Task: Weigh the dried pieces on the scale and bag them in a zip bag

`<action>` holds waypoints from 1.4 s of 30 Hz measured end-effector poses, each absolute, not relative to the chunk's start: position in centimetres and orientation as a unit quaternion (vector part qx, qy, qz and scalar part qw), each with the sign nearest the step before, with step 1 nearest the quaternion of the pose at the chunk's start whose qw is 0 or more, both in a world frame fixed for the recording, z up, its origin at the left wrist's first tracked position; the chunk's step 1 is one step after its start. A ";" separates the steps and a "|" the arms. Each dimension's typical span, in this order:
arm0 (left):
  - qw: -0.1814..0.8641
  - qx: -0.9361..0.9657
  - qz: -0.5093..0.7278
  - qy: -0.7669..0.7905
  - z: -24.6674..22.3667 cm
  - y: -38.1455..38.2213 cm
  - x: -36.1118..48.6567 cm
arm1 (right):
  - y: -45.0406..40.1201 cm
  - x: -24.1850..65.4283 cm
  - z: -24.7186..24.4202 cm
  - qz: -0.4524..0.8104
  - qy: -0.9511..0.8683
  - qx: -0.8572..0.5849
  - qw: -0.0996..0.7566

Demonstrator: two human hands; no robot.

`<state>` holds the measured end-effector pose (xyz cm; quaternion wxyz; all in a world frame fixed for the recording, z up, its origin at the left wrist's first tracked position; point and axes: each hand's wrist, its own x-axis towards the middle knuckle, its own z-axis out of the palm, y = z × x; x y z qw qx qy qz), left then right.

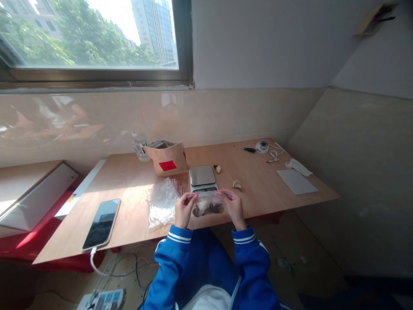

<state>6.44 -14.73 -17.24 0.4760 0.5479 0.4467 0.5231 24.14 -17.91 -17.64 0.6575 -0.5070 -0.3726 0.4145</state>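
Observation:
A clear zip bag (208, 206) with dark and pale pieces, perhaps dried mushrooms, is stretched between my hands at the table's front edge. My left hand (185, 209) pinches its upper left corner. At the upper right corner, my right hand (234, 207) pinches it too. Just behind the bag stands a kitchen scale (202, 175) with a bare metal plate. Right of the scale lie a small dark-and-white piece (217, 169) and a pale tan piece (237, 184). A stack of empty clear zip bags (163, 202) lies left of my left hand.
Behind the scale's left side stands an open kraft pouch (166, 159) beside a plastic bottle (141, 148). A plugged-in phone (102, 224) lies front left. Farther right are a screwdriver (249, 149), a dome camera (262, 147) and a white sheet (297, 181).

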 end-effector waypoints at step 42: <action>0.238 0.714 0.530 0.391 -13.8 -17.1 8.2 | -19.1 22.8 -13.6 0.076 -0.681 -0.594 0.422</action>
